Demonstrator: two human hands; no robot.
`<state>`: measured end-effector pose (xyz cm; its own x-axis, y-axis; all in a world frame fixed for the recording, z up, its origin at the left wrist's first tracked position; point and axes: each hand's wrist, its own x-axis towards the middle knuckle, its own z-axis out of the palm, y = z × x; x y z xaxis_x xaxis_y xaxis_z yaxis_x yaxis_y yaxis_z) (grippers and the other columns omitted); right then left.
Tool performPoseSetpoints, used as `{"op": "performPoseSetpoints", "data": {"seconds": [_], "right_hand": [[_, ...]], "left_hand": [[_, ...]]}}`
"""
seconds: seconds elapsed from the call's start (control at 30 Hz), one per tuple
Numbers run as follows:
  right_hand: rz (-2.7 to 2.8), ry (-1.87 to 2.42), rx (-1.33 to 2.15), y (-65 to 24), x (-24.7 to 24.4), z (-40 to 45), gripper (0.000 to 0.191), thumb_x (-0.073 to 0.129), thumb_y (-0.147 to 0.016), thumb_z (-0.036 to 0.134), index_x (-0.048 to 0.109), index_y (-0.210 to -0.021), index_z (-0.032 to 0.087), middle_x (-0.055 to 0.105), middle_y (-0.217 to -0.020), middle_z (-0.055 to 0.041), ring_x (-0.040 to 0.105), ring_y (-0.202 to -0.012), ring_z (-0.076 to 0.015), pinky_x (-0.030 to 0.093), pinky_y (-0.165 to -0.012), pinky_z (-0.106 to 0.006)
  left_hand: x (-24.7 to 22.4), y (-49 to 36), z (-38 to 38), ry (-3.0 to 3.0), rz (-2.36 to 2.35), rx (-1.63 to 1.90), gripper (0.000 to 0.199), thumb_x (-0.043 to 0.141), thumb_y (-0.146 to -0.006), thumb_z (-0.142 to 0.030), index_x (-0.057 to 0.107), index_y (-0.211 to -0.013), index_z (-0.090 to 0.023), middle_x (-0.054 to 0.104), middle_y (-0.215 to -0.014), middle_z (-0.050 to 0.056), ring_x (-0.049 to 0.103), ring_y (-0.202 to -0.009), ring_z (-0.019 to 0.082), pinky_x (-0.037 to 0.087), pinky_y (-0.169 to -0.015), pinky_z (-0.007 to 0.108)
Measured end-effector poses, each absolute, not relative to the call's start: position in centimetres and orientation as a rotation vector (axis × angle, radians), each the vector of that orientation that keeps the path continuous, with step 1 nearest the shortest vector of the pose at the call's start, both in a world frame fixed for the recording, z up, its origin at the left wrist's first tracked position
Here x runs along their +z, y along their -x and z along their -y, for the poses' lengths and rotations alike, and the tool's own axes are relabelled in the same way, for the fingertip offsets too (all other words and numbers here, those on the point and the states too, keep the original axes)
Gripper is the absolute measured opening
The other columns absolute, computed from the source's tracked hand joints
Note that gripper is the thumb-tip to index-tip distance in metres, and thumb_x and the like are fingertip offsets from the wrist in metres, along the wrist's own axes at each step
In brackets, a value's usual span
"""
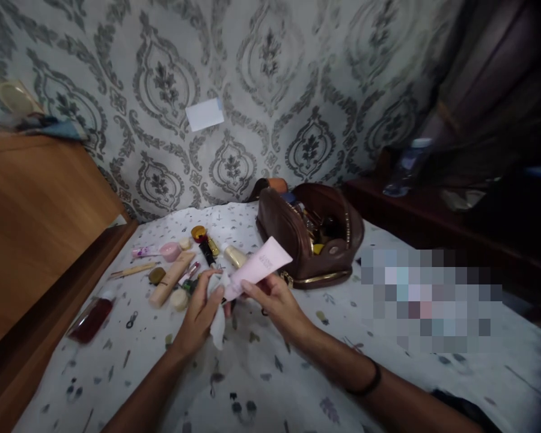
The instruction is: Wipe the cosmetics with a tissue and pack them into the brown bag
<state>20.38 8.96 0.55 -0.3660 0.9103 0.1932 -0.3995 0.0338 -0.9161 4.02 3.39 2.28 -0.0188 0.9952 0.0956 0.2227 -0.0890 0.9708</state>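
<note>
While the right hand (283, 305) grips the pink tube (265, 261) with fingers curled about it, I see the left hand (201, 314) closed on a white tissue (218, 328) at the tube's near end. The tube is tilted above the sheet (261, 385), between cosmetics (174, 279) on the left and an open bag (275, 225) at far right.

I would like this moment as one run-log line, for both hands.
right hand: holds pink tube, tilted | left hand: holds white wipe at tube's lower end | beyond right hand: open brown bag
</note>
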Motion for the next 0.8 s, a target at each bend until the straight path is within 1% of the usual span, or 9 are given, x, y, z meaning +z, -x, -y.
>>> {"op": "performPoseSetpoints", "data": {"seconds": [0.1, 0.13, 0.2, 0.3, 0.4, 0.53, 0.6, 0.7, 0.8], "right_hand": [[1.353, 0.717, 1.432, -21.9, 1.9, -8.6, 0.052, 0.061, -0.083, 0.067, 0.058, -0.070, 0.016, 0.054, -0.060, 0.0014, 0.049, -0.055, -0.0101, 0.041, -0.055, -0.024], [1.378, 0.723, 1.410, -22.6, 2.4, -8.4, 0.052, 0.059, -0.085, 0.066, 0.056, -0.069, 0.016, 0.051, -0.057, 0.0028, 0.045, -0.052, -0.0089, 0.038, -0.051, -0.024], [1.404, 0.698, 1.408, -24.0, 3.4, -7.8, 0.047, 0.062, -0.085, 0.062, 0.056, -0.076, 0.017, 0.048, -0.057, 0.0049, 0.042, -0.049, -0.0076, 0.034, -0.048, -0.022], [1.378, 0.677, 1.448, -26.0, 4.7, -7.0, 0.044, 0.067, -0.082, 0.059, 0.057, -0.085, 0.017, 0.052, -0.062, 0.0044, 0.046, -0.051, -0.0075, 0.035, -0.046, -0.020], [1.340, 0.676, 1.504, -27.9, 5.5, -6.8, 0.044, 0.066, -0.083, 0.059, 0.057, -0.084, 0.016, 0.055, -0.061, 0.0028, 0.048, -0.051, -0.0082, 0.038, -0.048, -0.021], [1.308, 0.663, 1.461, -31.6, 7.2, -7.3, 0.041, 0.064, -0.086, 0.056, 0.059, -0.084, 0.016, 0.057, -0.061, 0.0013, 0.049, -0.052, -0.0093, 0.040, -0.049, -0.022], [1.376, 0.713, 1.267, -34.1, 8.8, -7.8, 0.035, 0.060, -0.091, 0.052, 0.060, -0.087, 0.016, 0.058, -0.063, 0.0008, 0.050, -0.054, -0.0100, 0.040, -0.050, -0.022], [1.522, 0.785, 0.700, -37.9, 11.4, -9.4, 0.026, 0.059, -0.094, 0.044, 0.062, -0.091, 0.018, 0.056, -0.068, 0.0012, 0.050, -0.059, -0.0111, 0.039, -0.053, -0.023], [1.639, 0.850, 0.282, -40.1, 13.4, -12.7, 0.026, 0.055, -0.097, 0.042, 0.059, -0.086, 0.018, 0.055, -0.072, 0.0008, 0.048, -0.064, -0.0123, 0.038, -0.058, -0.024]], "left_hand": [[2.2, -3.4, -3.5, -1.382, -1.552, 1.312, 0.056, 0.050, -0.091, -0.065, 0.053, -0.123, -0.020, 0.068, -0.086, 0.003, 0.061, -0.064, 0.016, 0.045, -0.052, 0.024], [2.0, -3.1, -3.6, -1.377, -1.624, 1.368, 0.057, 0.052, -0.089, -0.067, 0.058, -0.120, -0.019, 0.069, -0.094, 0.006, 0.064, -0.071, 0.018, 0.047, -0.053, 0.024], [1.7, -2.8, -3.9, -1.361, -1.726, 1.450, 0.059, 0.055, -0.084, -0.070, 0.064, -0.111, -0.018, 0.069, -0.100, 0.008, 0.066, -0.080, 0.021, 0.049, -0.052, 0.024], [1.4, -3.1, -4.3, -1.361, -1.810, 1.492, 0.058, 0.056, -0.082, -0.070, 0.069, -0.103, -0.018, 0.071, -0.097, 0.008, 0.067, -0.087, 0.025, 0.051, -0.050, 0.026], [2.1, -4.0, -4.7, -1.433, -1.906, 1.442, 0.054, 0.056, -0.082, -0.068, 0.070, -0.101, -0.020, 0.072, -0.095, 0.006, 0.066, -0.094, 0.027, 0.054, -0.055, 0.027], [3.9, -5.9, -5.9, -1.483, -1.967, 1.401, 0.051, 0.049, -0.086, -0.069, 0.071, -0.087, -0.023, 0.072, -0.085, 0.004, 0.067, -0.083, 0.024, 0.054, -0.056, 0.027], [4.3, -7.2, -6.3, -1.509, -1.907, 1.349, 0.053, 0.046, -0.087, -0.069, 0.070, -0.082, -0.022, 0.071, -0.079, 0.003, 0.065, -0.073, 0.022, 0.050, -0.052, 0.025], [3.7, -8.8, -6.3, -1.483, -1.850, 1.290, 0.056, 0.045, -0.088, -0.071, 0.069, -0.085, -0.021, 0.068, -0.070, 0.001, 0.061, -0.061, 0.019, 0.046, -0.048, 0.024], [1.8, -9.5, -5.4, -1.511, -1.887, 1.287, 0.058, 0.046, -0.087, -0.073, 0.069, -0.087, -0.020, 0.067, -0.068, 0.001, 0.060, -0.061, 0.019, 0.049, -0.054, 0.025]]}}
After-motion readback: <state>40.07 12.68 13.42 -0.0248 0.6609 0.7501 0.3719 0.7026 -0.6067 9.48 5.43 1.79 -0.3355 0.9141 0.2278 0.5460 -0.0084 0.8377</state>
